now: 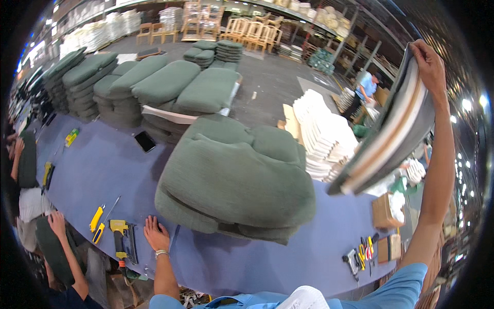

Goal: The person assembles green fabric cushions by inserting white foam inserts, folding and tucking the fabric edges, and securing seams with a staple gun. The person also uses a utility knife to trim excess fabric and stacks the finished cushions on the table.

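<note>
Pinched at its top end by the fingers of the right hand, the layered cushion piece slants down toward seven o'clock—while the left hand, nearer the green cushion pile at its two o'clock, lies flat, holding nothing, on the counter.

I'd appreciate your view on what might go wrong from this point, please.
The right hand holds the padded piece up by its top end alone, so that grip might slip. Its lower end appears close to the green cushion pile and could knock it. The left hand rests beside the staple gun and might bump it.
</note>
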`<act>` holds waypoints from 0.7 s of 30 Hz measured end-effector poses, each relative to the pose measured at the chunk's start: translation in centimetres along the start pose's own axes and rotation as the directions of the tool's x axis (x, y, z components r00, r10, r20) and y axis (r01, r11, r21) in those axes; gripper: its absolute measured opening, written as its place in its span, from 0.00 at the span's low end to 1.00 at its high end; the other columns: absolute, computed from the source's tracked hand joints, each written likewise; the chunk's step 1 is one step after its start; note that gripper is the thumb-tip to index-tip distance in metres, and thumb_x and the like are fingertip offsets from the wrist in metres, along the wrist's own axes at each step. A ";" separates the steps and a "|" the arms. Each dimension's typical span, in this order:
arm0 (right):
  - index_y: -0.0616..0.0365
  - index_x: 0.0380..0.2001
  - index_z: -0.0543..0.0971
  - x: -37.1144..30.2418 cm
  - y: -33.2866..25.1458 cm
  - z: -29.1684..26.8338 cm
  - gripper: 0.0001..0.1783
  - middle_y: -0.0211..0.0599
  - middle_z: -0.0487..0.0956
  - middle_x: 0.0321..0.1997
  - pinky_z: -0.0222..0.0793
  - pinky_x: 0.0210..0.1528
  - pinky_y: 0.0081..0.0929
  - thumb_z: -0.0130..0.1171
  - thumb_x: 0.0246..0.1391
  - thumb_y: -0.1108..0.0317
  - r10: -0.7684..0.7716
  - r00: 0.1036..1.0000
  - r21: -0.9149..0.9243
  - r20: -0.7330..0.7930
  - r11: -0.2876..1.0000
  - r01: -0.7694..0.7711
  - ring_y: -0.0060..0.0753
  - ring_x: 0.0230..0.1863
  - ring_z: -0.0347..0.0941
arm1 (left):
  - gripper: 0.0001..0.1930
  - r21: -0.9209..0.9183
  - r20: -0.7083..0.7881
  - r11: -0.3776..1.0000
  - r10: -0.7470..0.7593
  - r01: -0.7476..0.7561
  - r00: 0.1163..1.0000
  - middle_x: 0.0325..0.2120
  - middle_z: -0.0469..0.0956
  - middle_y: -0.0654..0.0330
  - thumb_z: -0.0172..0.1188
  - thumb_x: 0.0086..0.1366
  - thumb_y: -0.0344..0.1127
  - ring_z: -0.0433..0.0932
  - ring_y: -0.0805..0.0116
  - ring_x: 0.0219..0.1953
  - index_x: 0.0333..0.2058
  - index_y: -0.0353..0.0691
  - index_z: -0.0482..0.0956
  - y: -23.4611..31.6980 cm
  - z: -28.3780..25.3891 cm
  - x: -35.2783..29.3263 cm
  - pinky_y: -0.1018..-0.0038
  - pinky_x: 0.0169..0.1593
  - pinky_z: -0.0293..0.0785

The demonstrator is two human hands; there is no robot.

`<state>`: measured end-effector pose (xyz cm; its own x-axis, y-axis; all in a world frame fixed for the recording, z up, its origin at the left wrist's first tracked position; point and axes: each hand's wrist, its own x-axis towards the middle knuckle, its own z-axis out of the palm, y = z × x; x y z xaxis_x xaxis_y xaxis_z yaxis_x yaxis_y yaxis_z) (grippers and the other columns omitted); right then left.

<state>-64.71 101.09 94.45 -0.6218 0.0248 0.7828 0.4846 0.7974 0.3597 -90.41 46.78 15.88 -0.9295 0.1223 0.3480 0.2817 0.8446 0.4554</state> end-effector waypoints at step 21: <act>0.45 0.31 0.79 -61.2 -3.5 -9.0 0.06 0.31 0.78 0.30 0.73 0.38 0.41 0.64 0.51 0.60 0.237 0.938 0.439 0.253 0.836 -0.330 0.40 0.39 0.77 | 0.19 -0.886 0.279 0.442 0.750 -0.141 0.599 0.45 0.80 0.54 0.47 0.79 0.38 0.76 0.60 0.47 0.52 0.27 0.78 40.8 -3.7 -22.7 0.65 0.56 0.73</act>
<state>-22.81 91.36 49.84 -0.6239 0.3651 0.6910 0.3405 0.9228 -0.1802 -56.94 76.50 29.59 -0.4124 0.8524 0.3214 0.4667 -0.1054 0.8781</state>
